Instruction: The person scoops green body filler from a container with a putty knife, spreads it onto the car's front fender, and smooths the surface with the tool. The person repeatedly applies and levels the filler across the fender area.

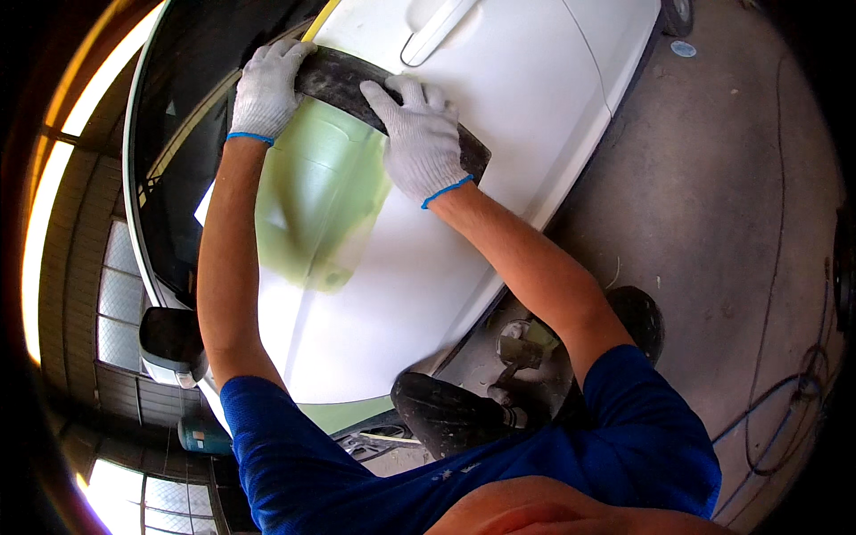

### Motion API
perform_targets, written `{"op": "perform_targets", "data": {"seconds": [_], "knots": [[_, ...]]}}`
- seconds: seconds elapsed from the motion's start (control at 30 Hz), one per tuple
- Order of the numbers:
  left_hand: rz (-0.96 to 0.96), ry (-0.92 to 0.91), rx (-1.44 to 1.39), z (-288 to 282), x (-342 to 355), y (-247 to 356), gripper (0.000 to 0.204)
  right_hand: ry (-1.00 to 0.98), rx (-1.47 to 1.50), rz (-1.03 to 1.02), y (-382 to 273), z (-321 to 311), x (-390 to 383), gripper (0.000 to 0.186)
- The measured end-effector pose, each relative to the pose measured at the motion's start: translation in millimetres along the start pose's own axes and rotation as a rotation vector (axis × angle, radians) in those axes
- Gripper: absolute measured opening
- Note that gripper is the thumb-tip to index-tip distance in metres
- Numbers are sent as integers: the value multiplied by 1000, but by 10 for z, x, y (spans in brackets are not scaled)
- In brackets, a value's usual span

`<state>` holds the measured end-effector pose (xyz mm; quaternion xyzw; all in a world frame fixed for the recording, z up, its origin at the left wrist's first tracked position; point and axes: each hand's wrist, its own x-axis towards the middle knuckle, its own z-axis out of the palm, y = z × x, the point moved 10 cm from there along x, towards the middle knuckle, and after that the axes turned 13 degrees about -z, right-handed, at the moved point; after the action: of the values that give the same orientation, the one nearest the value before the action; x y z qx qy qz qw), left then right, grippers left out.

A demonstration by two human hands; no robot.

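Both hands wear white knit gloves with blue cuffs. Under them a long black sanding board (343, 82) lies against the white car door (526, 98). My left hand (267, 89) grips its upper left end, beside the window edge. Farther along to the right, my right hand (417, 138) is laid over the board, fingers bent across it and part of its surface hidden. Just below the board is a smooth pale green filler patch (325, 178), its lower edge uneven against the white paint.
A door handle (439, 34) sits above the board, and yellow tape (319, 20) edges the window. The side mirror (169, 343) juts out at the left. A dusty tool (520, 349) is by my legs. Coiled hose (785, 392) lies on the concrete floor (695, 196).
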<state>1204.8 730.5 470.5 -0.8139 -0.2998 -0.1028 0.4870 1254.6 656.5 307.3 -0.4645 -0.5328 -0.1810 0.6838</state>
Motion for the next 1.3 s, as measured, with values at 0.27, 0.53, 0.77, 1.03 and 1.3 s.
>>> {"op": "perform_targets", "data": {"seconds": [0.27,0.53,0.77,1.03,1.3], "knots": [[59,-27,0,-21,7,7,51,26,78,28,24,30,-67,59],[116,-45,92,3,96,152,51,38,41,13,110,47,-48,60],[165,-21,90,75,38,42,52,14,86,15,64,103,-61,61],[63,-51,123,-71,-390,-193,53,-44,72,-18,-295,247,-207,66],[19,-69,119,-100,-916,-434,54,-120,92,-23,-726,393,-482,73]]}}
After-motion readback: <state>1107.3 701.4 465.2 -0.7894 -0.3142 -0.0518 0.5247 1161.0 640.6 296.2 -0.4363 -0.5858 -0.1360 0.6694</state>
